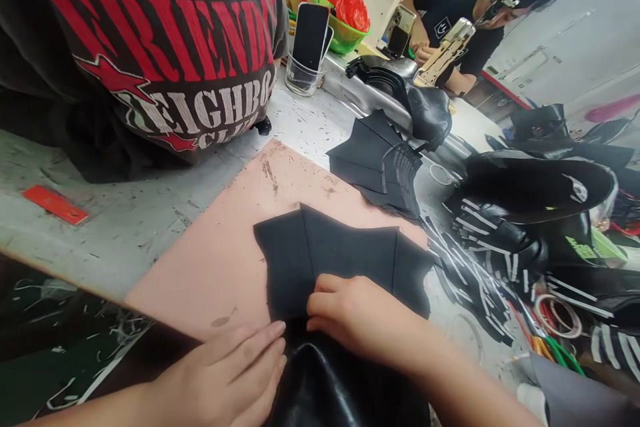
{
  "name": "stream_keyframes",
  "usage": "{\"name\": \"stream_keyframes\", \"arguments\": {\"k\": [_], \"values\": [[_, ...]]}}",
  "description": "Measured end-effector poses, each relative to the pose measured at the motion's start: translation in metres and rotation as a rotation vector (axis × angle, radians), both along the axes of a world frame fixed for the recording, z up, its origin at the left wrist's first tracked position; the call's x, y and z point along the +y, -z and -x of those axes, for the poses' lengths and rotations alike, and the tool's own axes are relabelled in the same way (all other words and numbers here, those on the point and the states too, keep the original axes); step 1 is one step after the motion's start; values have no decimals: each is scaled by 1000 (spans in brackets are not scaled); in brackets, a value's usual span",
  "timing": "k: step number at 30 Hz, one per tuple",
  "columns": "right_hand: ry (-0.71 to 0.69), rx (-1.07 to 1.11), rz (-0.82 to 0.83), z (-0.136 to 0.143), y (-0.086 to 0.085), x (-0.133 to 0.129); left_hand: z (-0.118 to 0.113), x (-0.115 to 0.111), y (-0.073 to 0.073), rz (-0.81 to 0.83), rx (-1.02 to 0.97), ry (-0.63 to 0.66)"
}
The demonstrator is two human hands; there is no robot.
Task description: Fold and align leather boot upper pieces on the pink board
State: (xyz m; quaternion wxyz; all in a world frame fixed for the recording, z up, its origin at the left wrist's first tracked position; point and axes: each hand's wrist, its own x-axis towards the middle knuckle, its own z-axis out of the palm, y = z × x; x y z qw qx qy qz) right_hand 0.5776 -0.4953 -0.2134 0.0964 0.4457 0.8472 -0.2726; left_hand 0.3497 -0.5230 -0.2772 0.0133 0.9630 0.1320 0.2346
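Note:
A matte black cut piece with two seam lines (pixel 350 247) lies flat on a pink board (pixel 215 247). Below it, at the bottom middle, is a glossy black piece (pixel 320 387) that overlaps its lower edge. My left hand (pixel 235 370) rests at the left side of the glossy piece, fingers stretched out side by side. My right hand (pixel 350 310) is closed in a pinch over the lower edge of the matte piece, where it meets the glossy one; what is between its fingertips is hidden.
A stack of black pieces (pixel 373 160) lies beyond the board. Glossy black parts with white strips (pixel 480 233) and tape rolls crowd the right. A phone (pixel 310 37) stands in a clear cup. One person's back fills the upper left; another person works beyond.

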Motion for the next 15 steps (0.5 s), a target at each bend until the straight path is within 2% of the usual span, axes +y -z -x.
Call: {"name": "stream_keyframes", "arguments": {"k": [3,5,10,15], "values": [[12,4,-13,0,1,-1,0,-2,1,-39,121,8],[76,9,-12,-3,3,-1,-1,-3,1,-68,151,-6],[311,88,2,-18,5,-3,-6,-5,5,-13,76,-94],[326,158,19,-24,8,-4,-5,-2,13,61,41,-104]]}}
